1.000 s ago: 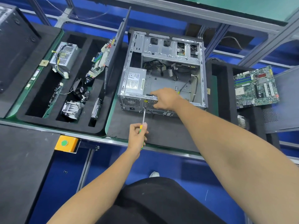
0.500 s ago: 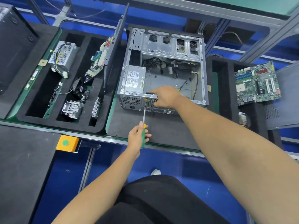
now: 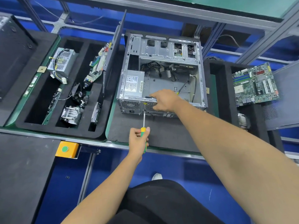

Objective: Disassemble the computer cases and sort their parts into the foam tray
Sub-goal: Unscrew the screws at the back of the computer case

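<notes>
Compared with half a second ago, almost nothing has changed: both hands stay at the same places on the case, and the screwdriver tip stays at the same spot on the rear panel; only the view has shifted a little.

The left hand [image 3: 138, 139] is curled around the green and yellow handle of the long screwdriver [image 3: 143, 126], thumb on top, and the thin metal shaft points away from the person to the rear panel of the open grey metal computer case [image 3: 163, 76]. The right hand [image 3: 165, 101] reaches across with the arm stretched out; it rests on the near top edge of the case, fingers bent over the rim next to the silver power supply box [image 3: 133, 85] that sits inside the case at the left. Whether these fingers really grip the rim, I cannot tell.

The case lies on a dark mat, just right of the black foam tray [image 3: 53, 126], where removed parts lie in the slots. Another green motherboard [image 3: 254, 84] lies far at the right.
</notes>
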{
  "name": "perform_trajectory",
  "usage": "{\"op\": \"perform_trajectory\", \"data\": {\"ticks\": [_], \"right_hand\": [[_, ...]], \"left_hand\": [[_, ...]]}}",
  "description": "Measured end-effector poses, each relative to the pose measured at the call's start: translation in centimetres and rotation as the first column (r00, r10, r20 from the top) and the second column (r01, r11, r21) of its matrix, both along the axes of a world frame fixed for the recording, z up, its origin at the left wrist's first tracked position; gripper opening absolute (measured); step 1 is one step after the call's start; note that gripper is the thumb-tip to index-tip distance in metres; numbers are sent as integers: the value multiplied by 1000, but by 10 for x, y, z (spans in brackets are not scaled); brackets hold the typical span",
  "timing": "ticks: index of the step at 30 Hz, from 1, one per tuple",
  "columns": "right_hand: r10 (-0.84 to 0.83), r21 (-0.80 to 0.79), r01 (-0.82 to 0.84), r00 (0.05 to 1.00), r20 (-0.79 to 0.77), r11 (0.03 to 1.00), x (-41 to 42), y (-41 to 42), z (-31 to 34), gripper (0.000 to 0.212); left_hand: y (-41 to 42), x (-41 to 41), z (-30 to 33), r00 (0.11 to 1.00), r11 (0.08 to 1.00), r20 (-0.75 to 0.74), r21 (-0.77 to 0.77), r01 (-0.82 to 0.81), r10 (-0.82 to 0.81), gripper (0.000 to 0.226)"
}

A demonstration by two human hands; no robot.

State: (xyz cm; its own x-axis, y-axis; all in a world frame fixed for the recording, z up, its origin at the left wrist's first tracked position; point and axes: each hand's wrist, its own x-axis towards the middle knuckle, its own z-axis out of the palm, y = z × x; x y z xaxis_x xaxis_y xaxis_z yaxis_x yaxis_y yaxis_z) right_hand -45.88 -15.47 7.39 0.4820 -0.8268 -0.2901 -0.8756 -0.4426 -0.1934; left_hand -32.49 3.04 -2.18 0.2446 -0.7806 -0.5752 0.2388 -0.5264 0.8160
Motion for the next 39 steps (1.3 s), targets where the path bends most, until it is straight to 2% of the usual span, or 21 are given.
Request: {"op": "perform_trajectory", "data": {"ticks": [4,7,11,14,17,19,21,25,28,34,39], "right_hand": [[-2,1,2,1000,8,1000,0,-1,0,62],[1,6,-1,1000,1,1000,1,0,1,60],[6,11,-6,1000,-7,1000,0,-1,1,56],[2,12,-2,1000,-6,1000,1,-1,1,56],[-3,5,3,1000,-8,1000,0,-1,0,60],[7,-12,-7,1000,-3,1000,0,-2,-2,57],[21,-26,-21,1000,6,999,-1,-2,-4,55],[18,-27,-17,1000,18,999,-1,-3,-6,56],[22,-31,-21,1000,13,999,-1,-3,-7,57],[21,-24,-21,1000,9,999,-2,-3,-6,56],[18,-12,-18,1000,2,1000,-2,-2,-6,51]], "left_hand": [[1,7,-2,1000,1000,25,-25,-15,16,34],[-1,8,-4,999,1000,-38,24,11,-10,40],[-8,13,-1,979,989,-197,130,69,-43,49],[-11,17,-1,977,985,-206,148,87,-55,49],[-9,10,0,997,994,-62,94,58,-52,36],[-5,6,1,999,998,40,55,-3,1,43],[-1,5,1,997,999,63,19,-35,34,48],[3,4,2,988,999,148,-22,-47,50,36],[6,2,3,982,997,174,-31,-68,72,36],[0,3,1,1000,996,13,89,-21,20,41],[-7,4,5,981,978,-193,207,17,24,51]]}}
